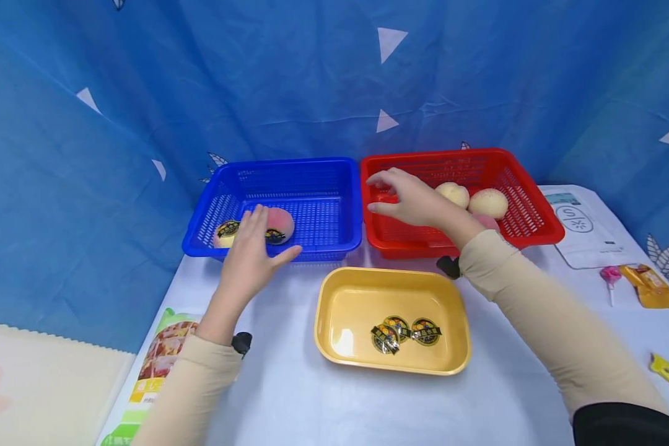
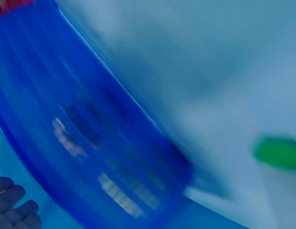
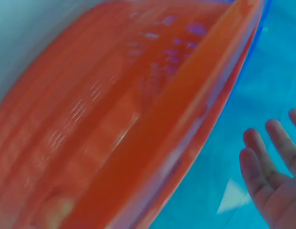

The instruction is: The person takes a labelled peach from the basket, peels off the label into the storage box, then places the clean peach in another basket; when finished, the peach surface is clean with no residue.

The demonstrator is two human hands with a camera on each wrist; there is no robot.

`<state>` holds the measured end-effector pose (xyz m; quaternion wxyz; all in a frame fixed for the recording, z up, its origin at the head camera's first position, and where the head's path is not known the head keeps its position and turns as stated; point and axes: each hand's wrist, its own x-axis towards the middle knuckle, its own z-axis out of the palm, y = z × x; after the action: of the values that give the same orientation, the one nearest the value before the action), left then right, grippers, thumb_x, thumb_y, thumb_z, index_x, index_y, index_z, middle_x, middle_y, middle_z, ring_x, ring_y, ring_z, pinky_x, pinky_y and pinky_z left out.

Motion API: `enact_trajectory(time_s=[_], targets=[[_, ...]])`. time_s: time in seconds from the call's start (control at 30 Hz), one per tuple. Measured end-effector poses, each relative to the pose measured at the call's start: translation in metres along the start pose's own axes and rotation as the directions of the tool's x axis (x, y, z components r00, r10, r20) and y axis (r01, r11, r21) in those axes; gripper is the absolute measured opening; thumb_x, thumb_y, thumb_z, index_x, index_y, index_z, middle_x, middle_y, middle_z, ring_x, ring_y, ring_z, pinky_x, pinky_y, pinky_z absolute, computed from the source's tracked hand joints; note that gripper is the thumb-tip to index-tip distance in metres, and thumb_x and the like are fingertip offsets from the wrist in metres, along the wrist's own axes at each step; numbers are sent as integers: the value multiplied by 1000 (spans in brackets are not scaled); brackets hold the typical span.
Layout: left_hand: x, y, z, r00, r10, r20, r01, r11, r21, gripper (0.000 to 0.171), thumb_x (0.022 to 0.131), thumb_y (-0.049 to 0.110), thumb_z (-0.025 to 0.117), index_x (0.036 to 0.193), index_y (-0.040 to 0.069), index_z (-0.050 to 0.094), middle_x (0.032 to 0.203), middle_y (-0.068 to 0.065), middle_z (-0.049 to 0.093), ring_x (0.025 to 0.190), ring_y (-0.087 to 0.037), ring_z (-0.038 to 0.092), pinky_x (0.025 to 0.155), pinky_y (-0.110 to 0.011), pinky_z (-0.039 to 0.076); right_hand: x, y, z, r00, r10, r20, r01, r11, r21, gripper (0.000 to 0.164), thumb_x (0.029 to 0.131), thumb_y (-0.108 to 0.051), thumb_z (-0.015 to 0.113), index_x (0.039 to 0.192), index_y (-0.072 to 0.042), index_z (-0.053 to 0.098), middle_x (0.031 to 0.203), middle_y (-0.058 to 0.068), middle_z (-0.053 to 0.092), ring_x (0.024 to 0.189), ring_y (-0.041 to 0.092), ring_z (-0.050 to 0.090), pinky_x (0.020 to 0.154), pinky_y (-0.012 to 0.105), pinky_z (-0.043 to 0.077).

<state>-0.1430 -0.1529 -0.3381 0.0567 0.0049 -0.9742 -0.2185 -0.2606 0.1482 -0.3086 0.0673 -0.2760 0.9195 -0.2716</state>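
My left hand [image 1: 248, 257] is over the front left of the blue basket [image 1: 323, 254], fingers extended and thumb spread, holding nothing. Beneath and beside it lie a pink peach-like fruit [image 1: 281, 221] and a yellowish one [image 1: 226, 240], both with black round labels. Above the left side of the red basket [image 1: 535, 238] hovers my right hand [image 1: 407, 198], its fingers loosely bent and apart, also holding nothing. Two pale yellow round fruits [image 1: 489, 203] and a partly hidden pink one [image 1: 485, 222] sit in that basket. Both wrist views are blurred.
In front of the baskets stands a yellow tray [image 1: 393, 367] with several black round fruit labels [image 1: 426, 332]. At right are a white scale [image 1: 593, 238], a pink lollipop [image 1: 611, 274], and wrapped sweets [image 1: 655, 286]. A printed bag [image 1: 164, 353] lies left; a blue curtain [image 1: 290, 80] hangs behind.
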Motion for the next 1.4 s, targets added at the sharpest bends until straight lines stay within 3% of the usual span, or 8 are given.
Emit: enact_trajectory(time_s=[0.23, 0.47, 0.63, 0.87, 0.97, 1.1, 1.23, 1.4], targets=[[-2, -54, -20, 986, -165, -27, 165, 986, 10, 116, 84, 68, 63, 158, 0, 6, 166, -23, 4, 153, -45, -2, 118, -69, 11, 44, -47, 38, 990, -75, 121, 77, 997, -11, 57, 95, -34, 67, 146, -23, 45, 144, 8, 46, 130, 26, 50, 109, 45, 47], [-1, -78, -25, 956, -292, 22, 292, 956, -3, 124, 83, 72, 61, 156, -5, -1, 164, -28, -5, 151, -48, -5, 114, -73, 12, 76, -78, 77, 969, -127, 210, 133, 991, -15, 60, 97, -32, 64, 151, -25, 39, 155, 7, 35, 142, 27, 42, 115, 45, 41], [0, -82, -23, 941, -332, 71, 334, 943, -15, 129, 80, 78, 58, 156, -4, -5, 164, -26, -9, 151, -47, -9, 113, -74, 13, 91, -90, 99, 955, -176, 240, 197, 978, -64, 58, 100, -22, 60, 152, -21, 37, 159, 11, 30, 143, 31, 42, 117, 44, 38], [0, -78, -22, 944, -321, 74, 322, 947, -7, 130, 79, 79, 57, 156, -6, -4, 164, -26, -10, 151, -47, -9, 113, -74, 13, 98, -99, 113, 942, -198, 270, 248, 954, -166, 56, 103, -12, 51, 155, -20, 34, 165, 12, 21, 145, 36, 38, 120, 45, 33], [0, -77, -21, 944, -321, 76, 322, 947, -6, 129, 80, 78, 58, 156, -5, -4, 164, -26, -9, 151, -47, -9, 113, -73, 13, 98, -98, 116, 943, -198, 269, 247, 955, -162, 55, 103, -11, 51, 154, -20, 35, 161, 13, 31, 141, 32, 44, 117, 42, 38], [0, -76, -20, 943, -323, 79, 325, 946, -13, 129, 80, 78, 58, 156, -5, -5, 164, -26, -10, 151, -47, -9, 113, -73, 13, 97, -95, 118, 955, -200, 220, 238, 958, -161, 52, 101, -14, 56, 150, -20, 40, 142, 12, 44, 119, 28, 58, 103, 38, 51], [0, -75, -20, 941, -327, 83, 329, 944, -20, 129, 80, 78, 58, 156, -4, -6, 164, -25, -11, 152, -46, -9, 114, -73, 12, 96, -93, 118, 966, -172, 195, 204, 966, -158, 50, 99, -18, 61, 146, -21, 43, 133, 11, 46, 110, 26, 59, 95, 37, 53], [0, -75, -19, 941, -328, 81, 331, 943, -28, 129, 80, 78, 59, 156, -5, -5, 164, -25, -10, 152, -46, -9, 114, -72, 12, 94, -91, 120, 970, -157, 184, 167, 985, -43, 45, 95, -25, 68, 130, -15, 44, 125, 9, 49, 103, 22, 58, 88, 33, 53]])
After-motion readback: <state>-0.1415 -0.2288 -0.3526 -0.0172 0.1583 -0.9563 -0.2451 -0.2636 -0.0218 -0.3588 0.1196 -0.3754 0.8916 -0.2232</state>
